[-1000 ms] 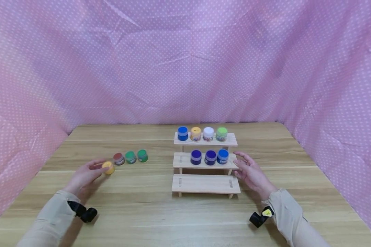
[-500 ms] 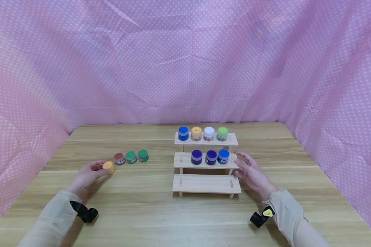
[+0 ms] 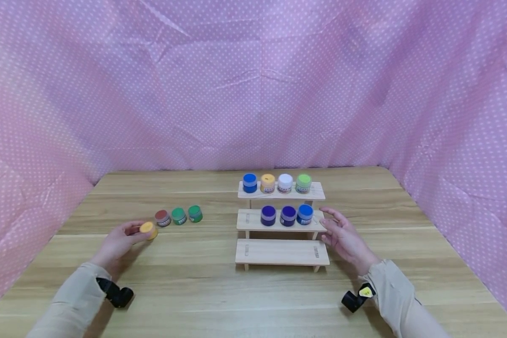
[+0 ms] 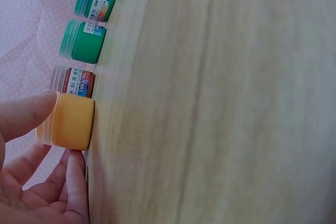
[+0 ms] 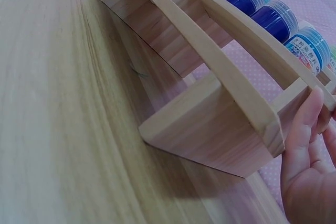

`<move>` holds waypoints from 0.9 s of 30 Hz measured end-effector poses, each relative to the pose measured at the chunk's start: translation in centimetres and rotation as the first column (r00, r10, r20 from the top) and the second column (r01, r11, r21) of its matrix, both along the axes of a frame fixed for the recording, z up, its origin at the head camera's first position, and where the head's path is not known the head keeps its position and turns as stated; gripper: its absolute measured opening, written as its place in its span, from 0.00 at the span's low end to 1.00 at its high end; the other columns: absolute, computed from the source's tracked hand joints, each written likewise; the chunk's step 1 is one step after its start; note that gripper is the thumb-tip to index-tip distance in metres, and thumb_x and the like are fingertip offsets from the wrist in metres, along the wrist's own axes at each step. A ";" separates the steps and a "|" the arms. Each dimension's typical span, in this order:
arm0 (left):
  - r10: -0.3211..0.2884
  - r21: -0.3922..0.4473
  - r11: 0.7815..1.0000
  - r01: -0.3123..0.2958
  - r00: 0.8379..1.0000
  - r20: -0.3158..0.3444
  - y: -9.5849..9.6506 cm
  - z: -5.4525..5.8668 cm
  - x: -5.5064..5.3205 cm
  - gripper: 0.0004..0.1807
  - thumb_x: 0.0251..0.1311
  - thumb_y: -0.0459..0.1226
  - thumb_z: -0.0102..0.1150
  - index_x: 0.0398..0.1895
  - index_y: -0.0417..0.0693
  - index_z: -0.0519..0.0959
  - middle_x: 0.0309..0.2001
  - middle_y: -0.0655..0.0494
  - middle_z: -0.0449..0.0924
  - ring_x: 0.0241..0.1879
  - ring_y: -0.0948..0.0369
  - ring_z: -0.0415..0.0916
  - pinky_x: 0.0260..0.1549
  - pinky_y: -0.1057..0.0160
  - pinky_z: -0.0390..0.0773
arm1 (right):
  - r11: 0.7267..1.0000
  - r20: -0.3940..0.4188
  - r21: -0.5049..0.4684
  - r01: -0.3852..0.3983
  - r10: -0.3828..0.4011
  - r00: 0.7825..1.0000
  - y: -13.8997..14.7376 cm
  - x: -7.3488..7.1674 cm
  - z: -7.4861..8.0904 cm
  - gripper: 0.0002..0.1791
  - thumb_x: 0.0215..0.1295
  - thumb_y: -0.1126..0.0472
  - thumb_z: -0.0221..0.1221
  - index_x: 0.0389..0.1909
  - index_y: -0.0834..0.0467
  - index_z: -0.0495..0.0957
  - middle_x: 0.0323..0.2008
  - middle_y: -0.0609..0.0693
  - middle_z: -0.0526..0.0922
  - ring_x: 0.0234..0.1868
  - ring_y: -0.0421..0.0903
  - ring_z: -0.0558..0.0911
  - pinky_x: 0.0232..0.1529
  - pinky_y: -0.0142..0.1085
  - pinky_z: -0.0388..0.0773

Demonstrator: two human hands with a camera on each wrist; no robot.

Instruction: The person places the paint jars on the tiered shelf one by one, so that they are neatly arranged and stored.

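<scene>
My left hand (image 3: 117, 241) grips a yellow paint jar (image 3: 149, 230), thumb on one side and fingers on the other. The left wrist view shows the jar (image 4: 73, 121) close to the tabletop; whether it touches is hard to tell. Just behind it stands a red-brown paint jar (image 3: 163, 218), then two green jars (image 3: 179, 216). At the right, my right hand (image 3: 346, 239) holds the right end of the middle step of a three-step wooden rack (image 3: 282, 252). In the right wrist view its thumb (image 5: 307, 114) lies against the step's edge, with the fingers partly hidden behind.
The rack's top step (image 3: 316, 191) bears a blue, a yellow, a white and a light green jar (image 3: 303, 184). On the middle step stand two dark purple jars (image 3: 268, 215) and a blue jar (image 3: 305, 214). A pink dotted cloth (image 3: 253, 94) hangs behind the wooden table (image 3: 219, 300).
</scene>
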State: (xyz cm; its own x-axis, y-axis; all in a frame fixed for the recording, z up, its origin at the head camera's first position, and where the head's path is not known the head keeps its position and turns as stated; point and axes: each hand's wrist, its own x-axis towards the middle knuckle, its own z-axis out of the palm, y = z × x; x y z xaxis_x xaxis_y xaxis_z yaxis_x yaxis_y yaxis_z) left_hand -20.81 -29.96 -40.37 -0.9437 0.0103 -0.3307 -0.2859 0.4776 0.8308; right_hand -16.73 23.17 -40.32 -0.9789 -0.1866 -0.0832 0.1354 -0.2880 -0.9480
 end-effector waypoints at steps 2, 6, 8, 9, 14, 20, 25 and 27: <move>-0.010 -0.012 1.000 0.010 1.000 -0.013 0.0 0.0 0.0 0.41 0.58 0.54 0.60 0.66 0.36 0.60 0.62 0.39 0.64 0.64 0.45 0.56 0.63 0.39 0.56 | 1.000 -0.004 0.001 0.000 0.000 1.000 0.0 0.0 0.0 0.15 0.70 0.64 0.50 0.55 0.48 0.65 0.37 0.40 0.81 0.31 0.33 0.79 0.31 0.23 0.77; -0.028 -0.041 0.999 0.026 0.998 -0.047 0.1 0.0 0.0 0.40 0.60 0.52 0.59 0.65 0.34 0.61 0.61 0.38 0.66 0.62 0.46 0.59 0.61 0.41 0.58 | 1.000 -0.006 0.004 -0.002 0.002 1.000 0.0 -0.1 0.0 0.14 0.71 0.64 0.50 0.54 0.48 0.66 0.37 0.40 0.81 0.32 0.33 0.79 0.31 0.23 0.77; -0.029 -0.041 0.999 0.027 0.998 -0.056 0.1 0.0 0.1 0.39 0.60 0.51 0.59 0.64 0.33 0.61 0.60 0.38 0.67 0.61 0.47 0.59 0.61 0.43 0.60 | 1.000 -0.005 -0.001 0.000 0.000 1.000 0.0 -0.1 0.0 0.14 0.71 0.64 0.50 0.54 0.48 0.65 0.37 0.40 0.81 0.32 0.33 0.79 0.31 0.23 0.77; -0.030 -0.044 0.999 0.027 0.998 -0.058 0.1 0.0 0.1 0.39 0.60 0.51 0.59 0.65 0.33 0.61 0.60 0.38 0.67 0.61 0.47 0.60 0.60 0.44 0.60 | 1.000 -0.002 -0.007 0.002 -0.002 1.000 0.0 -0.1 0.0 0.15 0.71 0.64 0.50 0.54 0.48 0.65 0.37 0.41 0.81 0.31 0.33 0.79 0.31 0.23 0.77; -0.025 -0.064 0.998 0.019 0.996 -0.082 0.1 0.1 0.1 0.40 0.61 0.53 0.57 0.66 0.34 0.60 0.56 0.44 0.70 0.54 0.57 0.66 0.54 0.55 0.66 | 1.000 0.005 -0.029 0.010 -0.010 1.000 0.0 -0.1 -0.1 0.16 0.71 0.65 0.50 0.56 0.51 0.64 0.37 0.42 0.81 0.30 0.33 0.80 0.30 0.23 0.78; -0.004 -0.033 0.999 0.001 0.995 -0.102 -0.2 0.2 0.2 0.43 0.61 0.56 0.55 0.68 0.35 0.57 0.60 0.44 0.65 0.52 0.63 0.66 0.50 0.66 0.68 | 1.000 -0.007 -0.016 0.012 -0.012 1.000 -0.1 -0.2 0.0 0.17 0.71 0.64 0.50 0.57 0.52 0.63 0.36 0.41 0.81 0.29 0.33 0.79 0.30 0.22 0.77; 0.007 -0.008 1.000 -0.008 0.994 -0.109 -0.3 0.2 0.5 0.44 0.60 0.57 0.56 0.69 0.37 0.56 0.60 0.47 0.65 0.48 0.70 0.66 0.45 0.75 0.71 | 1.000 -0.006 -0.019 0.012 -0.013 1.000 -0.1 -0.2 -0.1 0.15 0.71 0.64 0.50 0.56 0.51 0.64 0.36 0.41 0.82 0.29 0.33 0.79 0.30 0.23 0.77; -0.002 -0.035 0.999 -0.003 0.992 -0.128 -0.3 0.3 0.6 0.43 0.60 0.57 0.56 0.68 0.37 0.58 0.60 0.46 0.66 0.47 0.71 0.67 0.44 0.75 0.71 | 1.000 -0.004 -0.004 0.015 -0.015 1.000 -0.1 -0.1 -0.1 0.15 0.71 0.64 0.50 0.56 0.50 0.63 0.35 0.40 0.81 0.29 0.33 0.79 0.30 0.22 0.77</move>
State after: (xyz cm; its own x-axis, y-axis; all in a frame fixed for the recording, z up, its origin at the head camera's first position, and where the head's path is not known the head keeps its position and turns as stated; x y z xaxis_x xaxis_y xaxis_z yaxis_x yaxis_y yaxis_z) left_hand -20.22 -30.30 -40.03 -0.9784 0.0003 -0.2069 -0.1782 0.5069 0.8434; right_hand -16.87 23.08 -40.39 -0.9818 -0.1726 -0.0786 0.1274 -0.2932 -0.9475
